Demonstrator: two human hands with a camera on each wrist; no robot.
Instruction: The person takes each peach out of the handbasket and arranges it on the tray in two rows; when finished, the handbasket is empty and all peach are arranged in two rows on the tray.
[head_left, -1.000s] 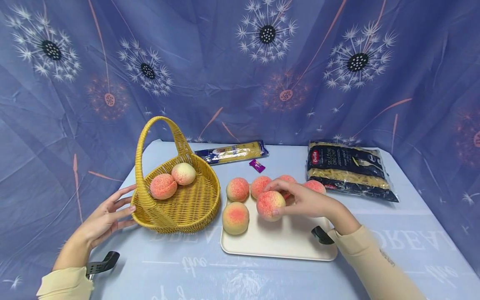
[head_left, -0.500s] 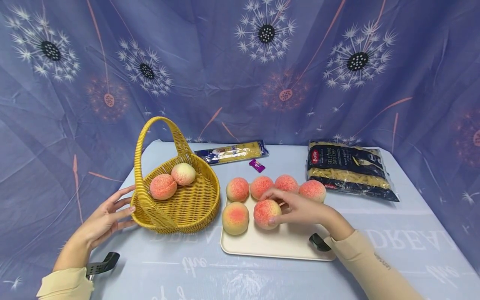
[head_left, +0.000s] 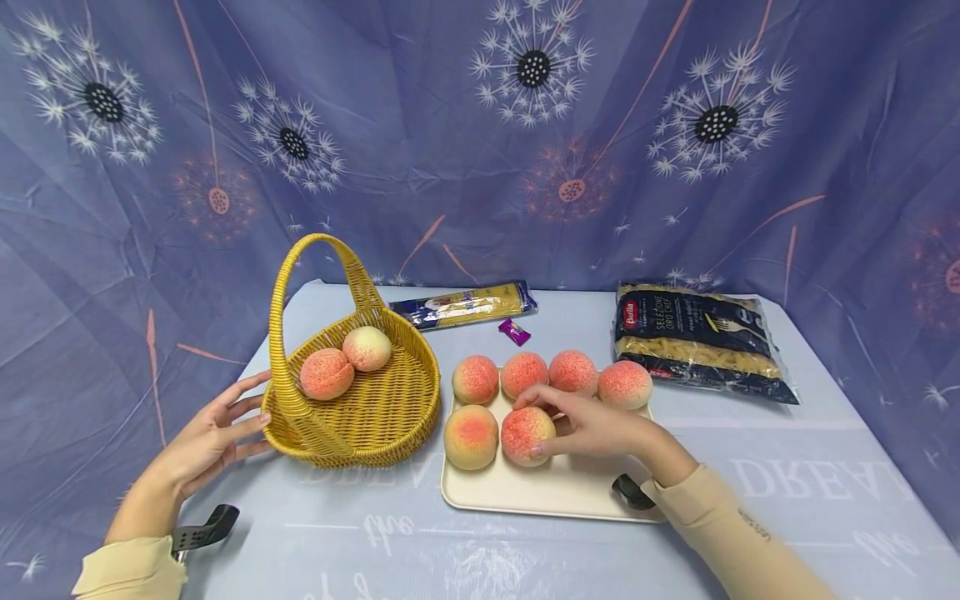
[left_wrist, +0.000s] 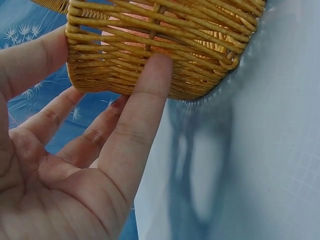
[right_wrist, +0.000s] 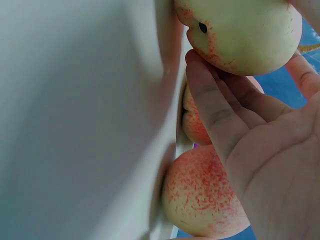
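Note:
My right hand (head_left: pixel 588 423) holds a peach (head_left: pixel 525 437) between thumb and fingers, low over the cream tray (head_left: pixel 555 502). In the right wrist view, this peach (right_wrist: pixel 245 35) shows its pale yellow side and dark stem hollow, with my fingers against it. A yellower peach (head_left: pixel 471 437) sits just left of it, and several red-flushed peaches (head_left: pixel 573 372) line the tray's back edge. My left hand (head_left: pixel 216 435) touches the left side of the yellow wicker basket (head_left: pixel 390 446), its fingers extended along the weave (left_wrist: pixel 145 45). Two peaches (head_left: pixel 327 373) lie inside the basket.
A long pack of spaghetti (head_left: pixel 468 306) lies at the table's back, with a small purple wrapped candy (head_left: pixel 514 332) in front of it. A large bag of pasta (head_left: pixel 693 342) is at the back right. The basket's tall handle (head_left: pixel 277 333) arches upward. A patterned curtain (head_left: pixel 450 150) hangs behind.
My right hand has carried the peach slightly left and down toward the tray, beside the yellower peach. More of the back row of peaches now shows. My left hand and the basket look unmoved.

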